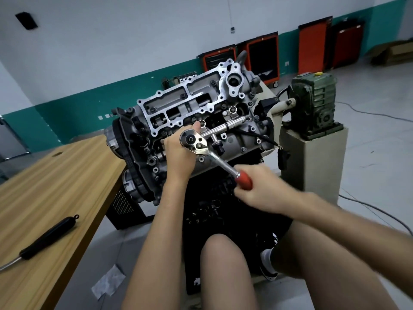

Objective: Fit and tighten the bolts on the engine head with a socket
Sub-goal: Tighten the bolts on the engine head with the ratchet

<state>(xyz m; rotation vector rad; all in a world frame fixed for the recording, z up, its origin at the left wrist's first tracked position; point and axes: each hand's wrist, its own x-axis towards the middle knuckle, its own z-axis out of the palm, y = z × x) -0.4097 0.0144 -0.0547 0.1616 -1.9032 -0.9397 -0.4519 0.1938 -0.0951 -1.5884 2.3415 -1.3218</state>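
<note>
Head view, the only one. Working at a grey cast-aluminium engine head (190, 113) on a stand, centre frame, with a bright machined cam frame on top. Gripping the red handle of a chrome ratchet wrench (214, 155) in the right hand (261, 186), fingers wrapped round it, slightly blurred. Steadying the ratchet's round head with the left hand (178, 151), thumb up beside it; fingers hidden underneath, so cannot tell whether closed round anything. Socket not visible, presumably under the ratchet head at the near side of the engine head. Progress, as a judgement: mid-task, tightening. Several dark hex bolts (182, 95) seated in the frame; a number of holes along its edge apparently empty, so more fitting and tightening left. Also noted: second chrome bar (225, 126) lying across the head, black-handled tool (49, 236) on a wooden table (55, 186), green gearbox (317, 104) on a pedestal, red tool cabinets (311, 48) by the wall. No readable brand, label or writing anywhere.
</note>
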